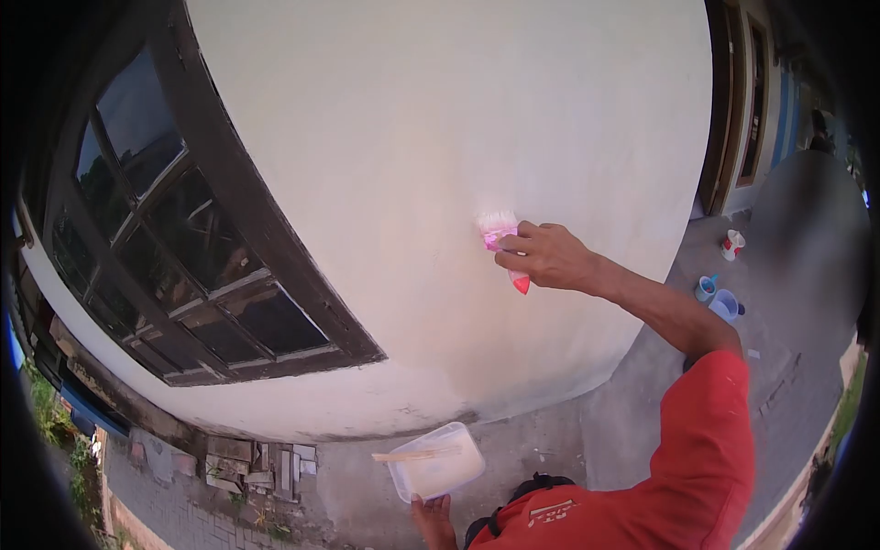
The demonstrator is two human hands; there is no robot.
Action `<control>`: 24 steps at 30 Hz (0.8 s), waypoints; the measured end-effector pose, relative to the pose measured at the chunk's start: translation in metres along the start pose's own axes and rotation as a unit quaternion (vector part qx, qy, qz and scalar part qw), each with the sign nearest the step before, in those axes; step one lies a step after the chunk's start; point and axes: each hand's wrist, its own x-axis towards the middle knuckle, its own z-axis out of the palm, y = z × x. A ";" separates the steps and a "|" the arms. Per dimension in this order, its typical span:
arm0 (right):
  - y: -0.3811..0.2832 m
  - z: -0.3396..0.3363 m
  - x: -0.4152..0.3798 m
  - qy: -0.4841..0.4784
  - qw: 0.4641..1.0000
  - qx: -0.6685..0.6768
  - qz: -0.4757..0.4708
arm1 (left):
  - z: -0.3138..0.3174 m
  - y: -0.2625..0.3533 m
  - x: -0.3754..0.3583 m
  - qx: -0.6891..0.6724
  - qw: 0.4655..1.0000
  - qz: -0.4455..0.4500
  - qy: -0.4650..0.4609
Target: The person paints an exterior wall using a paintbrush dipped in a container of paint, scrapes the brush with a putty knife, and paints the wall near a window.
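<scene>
My right hand [555, 257] is wrapped round a paintbrush [500, 236] with pale, paint-covered bristles and a pink and red handle. The bristles touch the cream wall [412, 183], which shows damp, uneven patches around and below the brush. Low in the view, my left hand [433, 515] grips the near edge of a clear plastic tub [440, 472] holding pale paint. A thin wooden stick [417, 454] lies across the tub, one end poking past its left rim. The fingers under the tub are partly hidden.
A dark-framed window [220, 247] is set in the wall at left. Stacked tiles and boards [261, 467] lie at the wall's foot. On the paving at right are a blue-white bucket [724, 305], a blue cup [705, 289] and a red-white container [732, 244]. Behind is a doorway [724, 110].
</scene>
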 end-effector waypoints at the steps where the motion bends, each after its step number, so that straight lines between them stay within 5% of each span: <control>1: 0.017 -0.014 0.005 0.011 1.000 -0.017 0.006 | 0.013 0.009 0.008 0.007 1.000 -0.007 -0.004; 3: 0.042 -0.046 0.013 0.045 0.985 0.103 0.134 | 0.029 0.022 -0.004 0.017 1.000 0.003 0.005; 5: 0.098 -0.078 0.030 0.191 0.956 0.120 0.185 | 0.053 0.034 -0.017 0.039 0.999 0.002 0.026; 10: 0.158 -0.129 0.048 0.309 0.926 -0.174 0.130 | 0.066 0.038 -0.031 0.037 0.999 -0.002 0.022; 15: 0.055 -0.034 -0.017 0.096 0.987 -0.122 0.028 | 0.071 0.031 -0.024 0.035 0.999 -0.010 0.035; 18: 0.007 -0.009 -0.049 -0.041 0.996 0.035 0.073 | 0.054 0.022 -0.008 0.010 0.999 -0.029 0.020; 24: 0.135 -0.081 -0.027 0.217 0.934 0.112 0.260 | 0.065 0.036 -0.018 0.037 0.999 -0.022 0.028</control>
